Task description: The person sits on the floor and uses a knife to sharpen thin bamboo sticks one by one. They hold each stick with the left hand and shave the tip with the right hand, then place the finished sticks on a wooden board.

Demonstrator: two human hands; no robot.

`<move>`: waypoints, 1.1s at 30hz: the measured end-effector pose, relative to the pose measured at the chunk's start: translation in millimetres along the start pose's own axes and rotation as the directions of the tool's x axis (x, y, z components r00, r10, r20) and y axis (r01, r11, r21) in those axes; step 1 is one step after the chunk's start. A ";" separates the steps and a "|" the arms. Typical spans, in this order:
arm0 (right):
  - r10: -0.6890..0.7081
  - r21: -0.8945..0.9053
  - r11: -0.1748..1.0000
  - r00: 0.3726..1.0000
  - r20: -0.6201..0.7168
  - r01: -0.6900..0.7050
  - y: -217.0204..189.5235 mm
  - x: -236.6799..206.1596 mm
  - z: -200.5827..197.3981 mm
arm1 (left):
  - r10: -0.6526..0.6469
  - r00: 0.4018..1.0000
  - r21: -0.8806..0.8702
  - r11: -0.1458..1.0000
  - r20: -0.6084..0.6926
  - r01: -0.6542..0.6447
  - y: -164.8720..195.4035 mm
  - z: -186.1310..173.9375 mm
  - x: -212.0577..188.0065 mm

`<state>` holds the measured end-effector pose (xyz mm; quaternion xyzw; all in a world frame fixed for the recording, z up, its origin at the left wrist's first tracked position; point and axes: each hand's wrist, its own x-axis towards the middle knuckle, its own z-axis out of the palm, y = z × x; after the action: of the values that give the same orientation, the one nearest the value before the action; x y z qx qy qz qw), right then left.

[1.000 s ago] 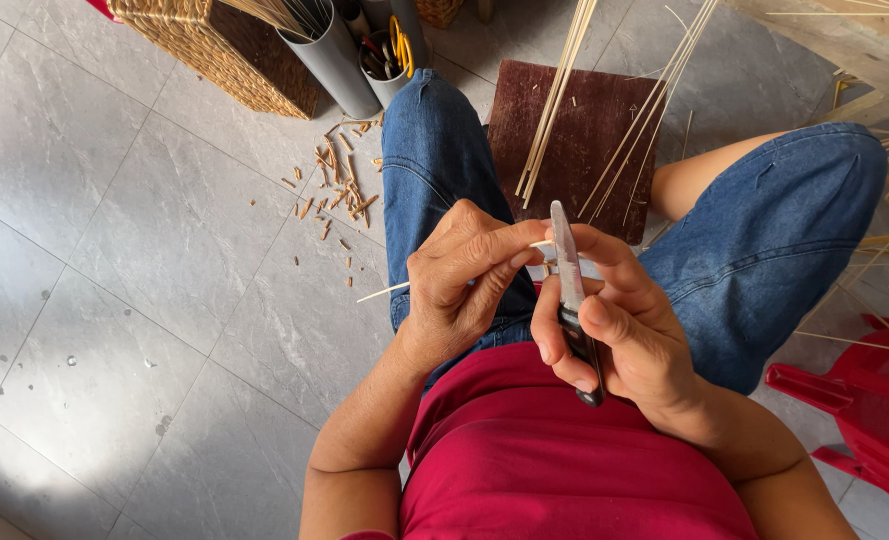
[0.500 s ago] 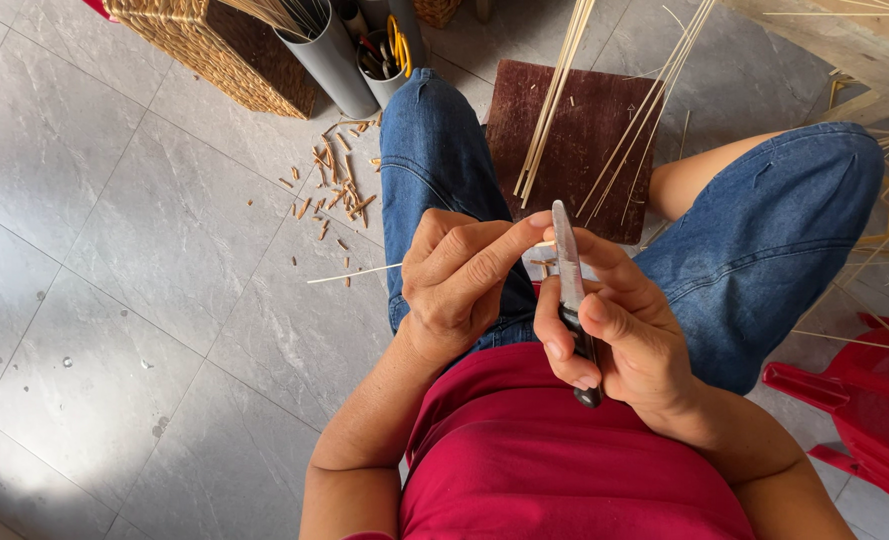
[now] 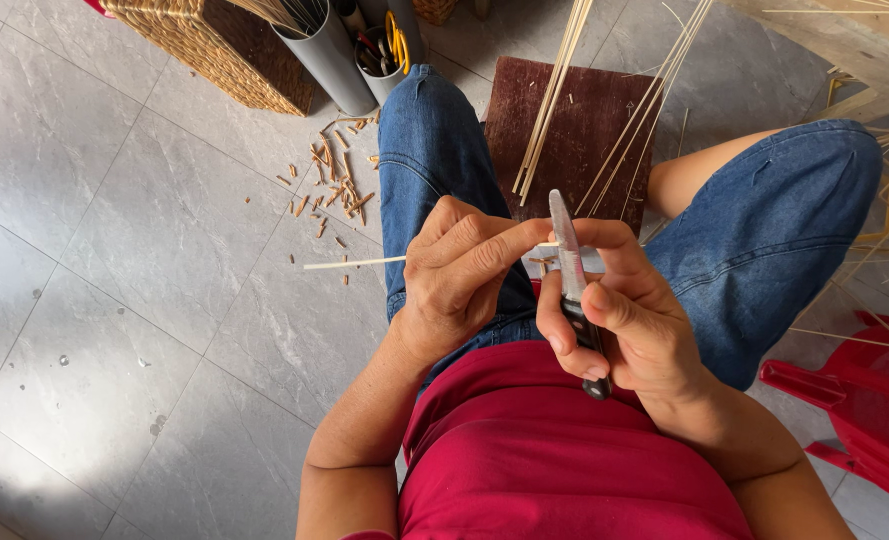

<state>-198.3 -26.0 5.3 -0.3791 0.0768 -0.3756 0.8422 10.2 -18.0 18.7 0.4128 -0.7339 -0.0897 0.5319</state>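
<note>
My left hand (image 3: 464,270) pinches a thin pale bamboo stick (image 3: 354,263) that juts out to the left over the floor. My right hand (image 3: 624,310) grips a small knife (image 3: 568,250) by its dark handle, with the blade pointing up and away. The blade sits against the stick right where my left forefinger and thumb meet it. Both hands hover over my lap, above my blue jeans (image 3: 434,160) and red shirt (image 3: 554,450).
A dark wooden block (image 3: 574,120) lies between my knees with several long bamboo strips (image 3: 549,90) across it. Wood shavings (image 3: 329,180) litter the grey tiles. A woven basket (image 3: 214,45), a grey tube (image 3: 324,50) and a tool pot with scissors (image 3: 389,50) stand ahead. Red plastic furniture (image 3: 864,400) is at right.
The stick sticks out farther to the left of my left hand than before. My right hand and the knife have stayed nearly still.
</note>
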 end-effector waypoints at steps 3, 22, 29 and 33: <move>0.001 0.005 1.000 1.000 0.002 -0.001 1.6 0.7 -1.9 | -0.032 0.999 -0.064 0.997 0.005 0.033 2.4 -2.0 0.5; -0.044 -0.048 0.998 0.999 0.000 0.044 -4.0 4.4 -13.5 | -0.162 0.973 -0.078 0.981 0.163 0.177 5.2 -15.1 11.4; -0.003 -0.053 0.999 0.999 -0.044 0.001 11.4 10.9 -12.9 | -0.116 0.970 -0.023 0.992 0.214 0.123 4.9 -18.7 17.7; -0.051 -0.125 0.991 0.998 -0.045 0.045 13.8 16.5 -13.4 | -0.116 0.969 0.100 0.990 0.216 0.096 14.3 -24.3 31.6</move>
<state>-184.2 -39.2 -11.1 -0.4233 0.1110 -0.3993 0.8057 20.7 -23.5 59.3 0.4623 -0.7687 -0.1307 0.4222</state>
